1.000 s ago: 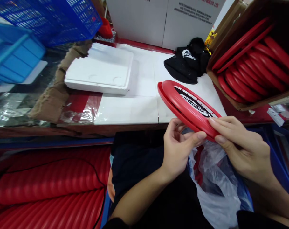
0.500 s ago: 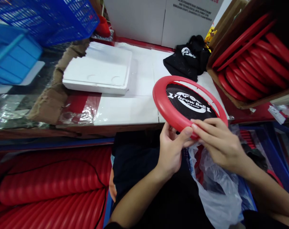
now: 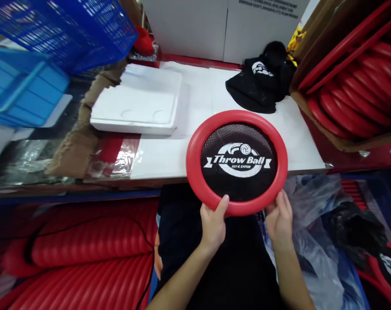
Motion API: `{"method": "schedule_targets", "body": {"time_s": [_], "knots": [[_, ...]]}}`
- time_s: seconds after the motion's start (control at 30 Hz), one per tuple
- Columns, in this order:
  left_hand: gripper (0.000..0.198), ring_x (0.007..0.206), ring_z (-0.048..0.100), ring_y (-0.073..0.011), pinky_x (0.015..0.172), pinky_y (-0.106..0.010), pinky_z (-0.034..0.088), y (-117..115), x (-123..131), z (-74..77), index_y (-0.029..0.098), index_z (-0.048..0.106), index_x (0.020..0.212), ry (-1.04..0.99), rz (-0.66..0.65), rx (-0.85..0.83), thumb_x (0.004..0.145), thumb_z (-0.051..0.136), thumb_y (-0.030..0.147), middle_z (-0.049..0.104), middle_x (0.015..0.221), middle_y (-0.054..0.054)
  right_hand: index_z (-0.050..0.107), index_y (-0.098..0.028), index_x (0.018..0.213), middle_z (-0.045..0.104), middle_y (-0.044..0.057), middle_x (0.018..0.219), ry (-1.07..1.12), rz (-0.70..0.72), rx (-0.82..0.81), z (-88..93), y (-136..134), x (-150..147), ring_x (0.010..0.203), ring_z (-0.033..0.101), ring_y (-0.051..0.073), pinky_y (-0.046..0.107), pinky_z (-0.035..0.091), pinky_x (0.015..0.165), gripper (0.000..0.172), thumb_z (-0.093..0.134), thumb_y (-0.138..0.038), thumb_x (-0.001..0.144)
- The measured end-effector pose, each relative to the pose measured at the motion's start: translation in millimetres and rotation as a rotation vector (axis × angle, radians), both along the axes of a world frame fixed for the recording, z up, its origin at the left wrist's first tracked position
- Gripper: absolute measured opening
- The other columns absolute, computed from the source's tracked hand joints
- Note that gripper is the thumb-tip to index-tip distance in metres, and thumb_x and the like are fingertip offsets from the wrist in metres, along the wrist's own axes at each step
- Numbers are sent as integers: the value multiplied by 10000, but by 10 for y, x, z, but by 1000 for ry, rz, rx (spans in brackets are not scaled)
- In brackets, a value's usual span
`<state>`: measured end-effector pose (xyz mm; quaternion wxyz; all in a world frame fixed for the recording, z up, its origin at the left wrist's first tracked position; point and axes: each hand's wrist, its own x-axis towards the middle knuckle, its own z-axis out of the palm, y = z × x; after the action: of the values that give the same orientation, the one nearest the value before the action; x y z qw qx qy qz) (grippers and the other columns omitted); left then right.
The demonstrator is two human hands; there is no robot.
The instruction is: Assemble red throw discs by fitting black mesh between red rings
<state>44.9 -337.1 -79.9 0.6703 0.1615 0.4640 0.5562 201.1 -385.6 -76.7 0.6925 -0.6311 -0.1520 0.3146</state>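
A red ring-framed throw-ball disc (image 3: pixel 238 206) is held up over the table's front edge, its black mesh centre printed with a white "Throw Ball" logo facing me. My left hand (image 3: pixel 213 224) grips the lower left of the rim, thumb on top and fingers hidden beneath. At the lower right of the rim, my right hand (image 3: pixel 279 215) is closed on it, with the fingertips partly behind the frame. Black mesh pieces (image 3: pixel 260 79) with the same logo lie in a pile on the white table surface (image 3: pixel 159 157) beyond the disc.
A white foam lid (image 3: pixel 139 99) lies left of centre. Blue baskets (image 3: pixel 27 92) stand at the far left. A tilted carton (image 3: pixel 350 144) of red rings (image 3: pixel 359 94) is at right. Ridged red stacks (image 3: pixel 92 241) fill the lower left; plastic bags (image 3: pixel 318 254) hang lower right.
The disc has turned to face me and shifted left, its mesh now filling the ring without the earlier gap. My right hand has moved down from the top of the rim to its right side.
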Motion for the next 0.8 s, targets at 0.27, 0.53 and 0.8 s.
{"method": "schedule_targets", "body": {"time_s": [0.27, 0.53, 0.8], "knots": [[441, 978, 734, -181, 1048, -369, 571, -70, -297, -268, 151, 701, 1101, 139, 16, 7, 769, 944, 311, 759, 1082, -59, 779, -227, 1057, 805, 16, 999, 347, 17, 84, -95, 218, -129, 862, 734, 156, 281, 604, 821, 303, 882, -395, 827], [374, 887, 723, -167, 952, -315, 596, -39, -366, -277, 199, 671, 906, 140, 20, -19, 711, 974, 298, 724, 918, 1, 731, -254, 1165, 777, 18, 1016, 271, 172, 14, -140, 289, 169, 784, 693, 172, 279, 559, 675, 405, 854, -469, 844], [527, 870, 721, -185, 795, -284, 586, 90, -612, -327, 195, 713, 1026, 114, -32, -31, 679, 982, 486, 753, 977, -34, 732, -190, 1024, 705, 23, 887, -374, -95, -52, -130, 499, 250, 786, 600, 179, 296, 474, 717, 404, 611, -575, 1012]]}}
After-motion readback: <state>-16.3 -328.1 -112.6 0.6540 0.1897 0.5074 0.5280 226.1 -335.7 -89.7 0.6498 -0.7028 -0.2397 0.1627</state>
